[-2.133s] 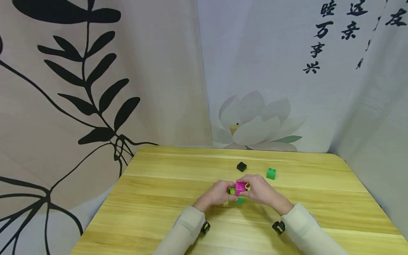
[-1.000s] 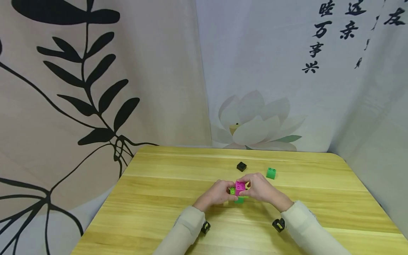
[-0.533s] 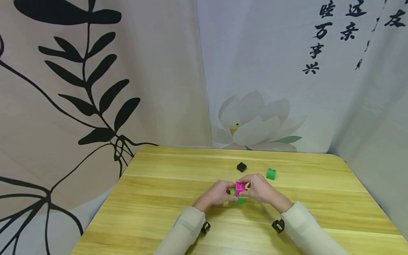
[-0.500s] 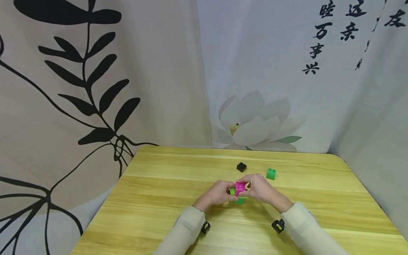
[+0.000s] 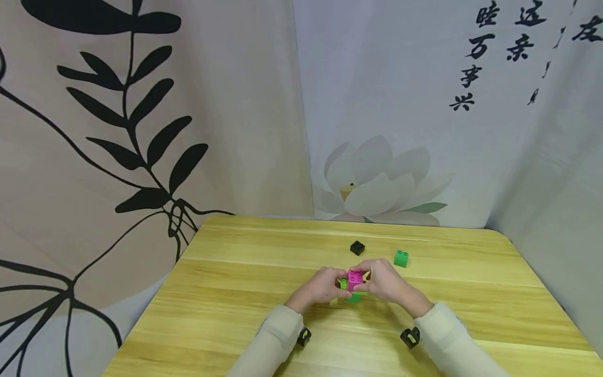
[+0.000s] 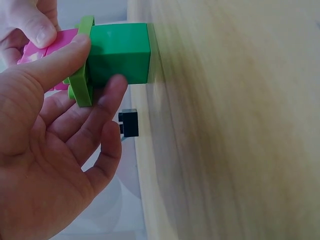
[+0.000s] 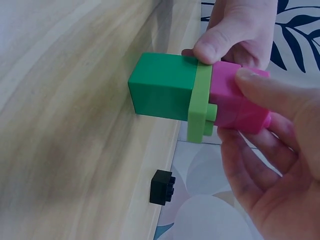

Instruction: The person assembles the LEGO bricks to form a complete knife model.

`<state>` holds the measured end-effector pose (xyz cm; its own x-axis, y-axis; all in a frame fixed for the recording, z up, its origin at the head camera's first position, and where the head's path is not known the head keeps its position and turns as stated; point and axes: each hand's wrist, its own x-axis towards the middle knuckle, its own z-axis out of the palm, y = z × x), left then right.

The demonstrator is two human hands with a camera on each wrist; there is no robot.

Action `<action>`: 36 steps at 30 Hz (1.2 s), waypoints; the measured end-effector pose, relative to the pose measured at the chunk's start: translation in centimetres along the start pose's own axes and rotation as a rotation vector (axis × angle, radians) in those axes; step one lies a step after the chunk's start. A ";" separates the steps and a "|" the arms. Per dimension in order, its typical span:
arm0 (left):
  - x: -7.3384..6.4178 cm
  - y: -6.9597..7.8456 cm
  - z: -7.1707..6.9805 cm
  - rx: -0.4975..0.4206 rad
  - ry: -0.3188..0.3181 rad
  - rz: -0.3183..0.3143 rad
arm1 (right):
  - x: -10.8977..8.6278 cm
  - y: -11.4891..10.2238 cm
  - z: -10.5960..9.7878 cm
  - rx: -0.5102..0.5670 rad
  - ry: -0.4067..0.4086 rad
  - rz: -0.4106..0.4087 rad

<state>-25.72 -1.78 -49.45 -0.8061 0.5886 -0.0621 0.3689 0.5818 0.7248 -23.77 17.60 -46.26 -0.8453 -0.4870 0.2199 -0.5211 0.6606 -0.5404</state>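
Both hands meet at one stack of toy building bricks near the table's middle. Its green brick [image 7: 162, 90] is at the bottom, a flat lime-green plate [image 7: 198, 107] sits on that, and pink bricks [image 5: 355, 277] with a seam between them are on top. The left hand [image 5: 325, 285] grips the stack at the lime plate, thumb on one side and fingers curled under the other. From the right, the right hand [image 5: 382, 280] pinches the pink part between thumb and fingers. In the right wrist view, the lime plate juts out past the pink bricks, showing its studs.
On the wooden table [image 5: 264, 246], a black brick [image 5: 357, 247] lies beyond the hands. A loose green brick [image 5: 401, 258] sits to its right. Printed cloth [image 5: 245, 131] hangs behind the table's far edge.
Hands and stack stay almost in place. Since the earliest frame, slightly more of the lime plate shows below the pink bricks.
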 end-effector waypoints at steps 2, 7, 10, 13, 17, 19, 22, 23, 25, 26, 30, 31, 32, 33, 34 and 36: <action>0.0 0.0 0.0 0.007 0.001 0.002 | 0.0 0.0 0.0 0.001 0.000 0.002; 0.1 0.0 -0.1 0.023 -0.001 0.011 | 0.0 -0.1 -0.1 0.006 -0.001 0.013; 0.2 -0.1 -0.1 0.025 -0.007 0.015 | -0.1 -0.2 -0.1 0.006 -0.003 0.024; 0.3 -0.1 -0.1 0.024 -0.013 0.014 | 0.0 -0.2 -0.1 0.021 -0.011 0.040; 0.3 -0.1 -0.1 0.033 -0.016 0.015 | 0.0 -0.2 -0.1 0.040 -0.017 0.055; 0.3 -0.1 -0.2 0.037 -0.017 0.016 | 0.1 -0.1 0.0 0.043 -0.019 0.058; 0.3 -0.1 -0.2 0.034 -0.019 0.013 | 0.0 -0.1 -0.1 0.038 -0.020 0.058; 0.3 -0.1 -0.2 0.033 -0.019 0.012 | 0.0 -0.1 -0.1 0.037 -0.021 0.059; 0.2 -0.1 -0.2 0.029 -0.021 0.009 | 0.0 -0.1 -0.1 0.030 -0.021 0.057; 0.2 -0.1 -0.2 0.030 -0.020 0.009 | -0.1 -0.1 -0.1 0.031 -0.022 0.058; 0.2 0.0 -0.2 0.036 -0.023 0.011 | -0.2 -0.1 -0.1 0.043 -0.030 0.049; 0.2 0.0 -0.2 0.039 -0.024 0.012 | -0.3 -0.1 -0.1 0.050 -0.033 0.046; 0.2 0.1 -0.2 0.042 -0.024 0.013 | -0.3 -0.1 -0.1 0.057 -0.035 0.040; 0.2 0.1 -0.2 0.046 -0.025 0.013 | -0.3 -0.1 -0.1 0.060 -0.036 0.033; 0.2 0.1 -0.2 0.049 -0.025 0.013 | -0.3 -0.1 0.0 0.064 -0.037 0.026; 0.2 0.0 -0.2 0.056 -0.025 0.014 | -0.3 0.0 0.1 0.074 -0.036 0.010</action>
<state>-25.95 -1.79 -49.27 -0.7890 0.6104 -0.0702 0.4057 0.6033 0.6866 -23.48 17.71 -46.36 -0.8452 -0.5012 0.1857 -0.5011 0.6221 -0.6016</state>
